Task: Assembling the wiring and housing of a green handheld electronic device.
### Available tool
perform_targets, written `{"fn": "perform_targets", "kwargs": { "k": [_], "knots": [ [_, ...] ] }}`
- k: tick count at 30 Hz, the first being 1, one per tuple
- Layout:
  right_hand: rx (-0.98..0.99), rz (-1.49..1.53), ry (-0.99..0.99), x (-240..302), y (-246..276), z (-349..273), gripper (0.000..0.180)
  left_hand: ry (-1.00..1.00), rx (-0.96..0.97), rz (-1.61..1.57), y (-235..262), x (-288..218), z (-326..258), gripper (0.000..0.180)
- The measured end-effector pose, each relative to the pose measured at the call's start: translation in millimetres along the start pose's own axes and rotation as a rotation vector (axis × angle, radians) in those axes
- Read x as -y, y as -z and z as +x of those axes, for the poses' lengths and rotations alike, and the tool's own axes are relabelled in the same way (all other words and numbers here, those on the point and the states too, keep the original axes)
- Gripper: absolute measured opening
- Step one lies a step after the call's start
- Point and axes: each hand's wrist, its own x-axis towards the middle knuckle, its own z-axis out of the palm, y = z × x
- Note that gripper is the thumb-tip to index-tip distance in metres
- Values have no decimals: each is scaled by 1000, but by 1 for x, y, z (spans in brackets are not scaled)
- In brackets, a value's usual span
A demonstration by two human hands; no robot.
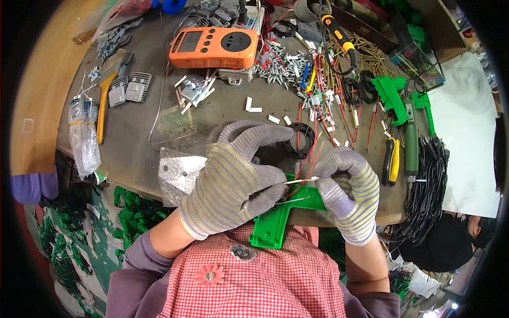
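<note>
Both of my hands wear grey striped gloves. My left hand (230, 177) pinches one end of a thin white sleeved wire (300, 181) between thumb and fingertip. At its other end, the thumb and forefinger of my right hand (347, 191) are closed on it. Thin red wires (314, 159) run close by the pinched piece. Under my fingers, a green plastic housing half (270, 228) with an angled shape lies at the table's front edge, over my lap. A pale wire with a small metal end (297, 200) lies across it. Just beyond sits a black ring (300, 141).
An orange meter (213, 47) stands at the back. Metal screws (278, 66), red wires and white sleeves lie scattered right of it. At right are yellow-black pliers (391, 161), a green screwdriver (411, 138) and bundled black cords (427, 185). Bubble wrap (177, 177) lies by my left hand.
</note>
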Motion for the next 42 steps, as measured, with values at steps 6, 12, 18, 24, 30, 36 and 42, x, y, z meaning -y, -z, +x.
{"fn": "perform_targets", "kwargs": {
  "k": [6, 12, 18, 24, 30, 36, 42],
  "knots": [
    [42, -109, 82, -1, -6, 4, 14, 34, 2, 3, 1, -1, -3, 11],
    [155, -317, 140, 1, -13, 7, 18, -30, 16, 19, 1, 4, -2, 22],
    [89, -483, 266, -4, -7, 8, 16, 4, 30, 33, 4, 0, -2, 22],
    [-19, -378, 317, -9, -15, 0, 17, -37, -1, 494, -4, -29, 0, 33],
    [-322, -954, 416, -5, 56, -10, 18, 52, 90, 240, 1, -15, -12, 24],
    [-970, -1779, -500, 11, 277, -117, 16, 71, 29, 240, -6, -14, -12, 40],
    [-751, -1678, -436, -5, 296, -142, 12, 75, 32, 253, -4, -16, -10, 38]
  ]
}}
